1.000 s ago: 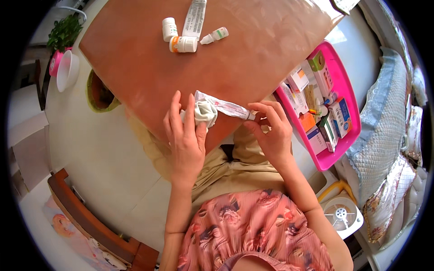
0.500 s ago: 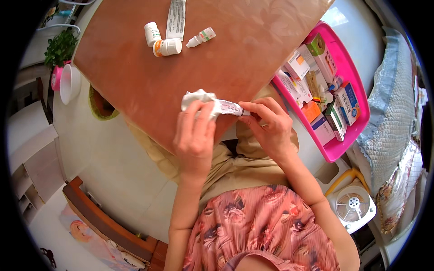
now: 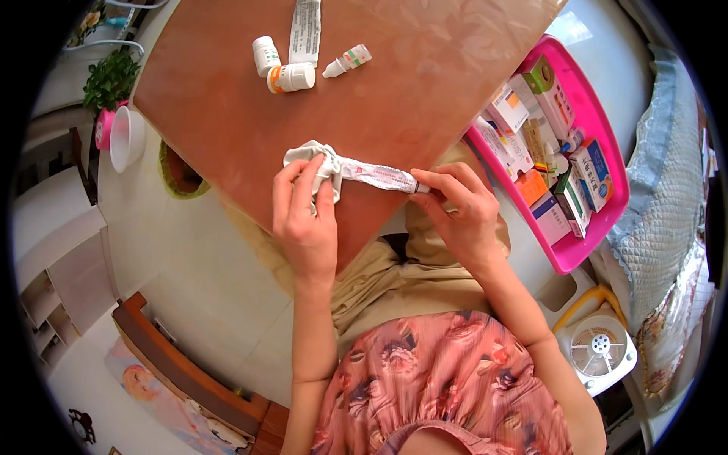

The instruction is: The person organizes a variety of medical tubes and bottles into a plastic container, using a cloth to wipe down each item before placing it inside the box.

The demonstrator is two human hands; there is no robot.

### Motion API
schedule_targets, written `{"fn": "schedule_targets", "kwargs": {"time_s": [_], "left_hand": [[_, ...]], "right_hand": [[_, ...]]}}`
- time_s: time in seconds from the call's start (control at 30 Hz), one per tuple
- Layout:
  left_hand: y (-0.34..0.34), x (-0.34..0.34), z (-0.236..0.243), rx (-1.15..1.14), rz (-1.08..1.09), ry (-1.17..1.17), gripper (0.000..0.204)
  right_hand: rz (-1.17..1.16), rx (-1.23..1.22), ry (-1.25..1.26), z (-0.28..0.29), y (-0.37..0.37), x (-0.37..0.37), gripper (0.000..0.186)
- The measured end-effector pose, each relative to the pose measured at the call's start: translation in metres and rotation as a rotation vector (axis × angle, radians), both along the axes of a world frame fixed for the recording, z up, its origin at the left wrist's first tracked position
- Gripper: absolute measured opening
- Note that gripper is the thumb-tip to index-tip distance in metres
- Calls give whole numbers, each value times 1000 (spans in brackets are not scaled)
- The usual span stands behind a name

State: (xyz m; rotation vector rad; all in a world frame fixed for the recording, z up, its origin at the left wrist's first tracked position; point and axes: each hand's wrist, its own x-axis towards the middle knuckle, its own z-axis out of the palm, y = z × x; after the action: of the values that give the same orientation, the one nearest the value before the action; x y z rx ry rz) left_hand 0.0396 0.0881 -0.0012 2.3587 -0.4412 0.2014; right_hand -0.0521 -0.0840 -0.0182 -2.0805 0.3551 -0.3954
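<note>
A crumpled white ointment tube (image 3: 375,176) lies level above the near corner of the brown table (image 3: 220,136). Its dark-tipped end is pinched between the thumb and fingers of my right hand (image 3: 464,216). At the tube's other end, my left hand (image 3: 307,231) grips a bunched white cloth (image 3: 327,161), which covers that end. Farther off on the table, one white pill bottle (image 3: 265,57) leans beside another with an orange label (image 3: 292,77). A small dropper bottle (image 3: 349,61) rests to their right, and a flat grey-white tube (image 3: 305,34) behind them.
At the table's right stands a pink tray (image 3: 607,129) holding several medicine boxes. A white fan (image 3: 595,349) sits below it, near a quilted blue cover (image 3: 656,159). On the left are a white bowl (image 3: 127,139) and a wooden bench back (image 3: 182,364).
My left hand and the cloth have slid left along the tube, uncovering more of it. My right hand keeps its pinch. The whole view has shifted slightly.
</note>
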Motion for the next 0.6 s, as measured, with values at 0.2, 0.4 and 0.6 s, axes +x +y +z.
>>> {"fn": "schedule_targets", "kwargs": {"time_s": [0.2,0.4,0.6], "left_hand": [[-9,-12,4,20,-69,51,31],[7,2,4,164,-27,9,28],[16,0,-8,175,-215,-76,43]], "right_hand": [[18,-18,-10,1,0,1,29],[10,-24,6,3,0,2,29],[21,-19,0,0,-2,2,29]]}}
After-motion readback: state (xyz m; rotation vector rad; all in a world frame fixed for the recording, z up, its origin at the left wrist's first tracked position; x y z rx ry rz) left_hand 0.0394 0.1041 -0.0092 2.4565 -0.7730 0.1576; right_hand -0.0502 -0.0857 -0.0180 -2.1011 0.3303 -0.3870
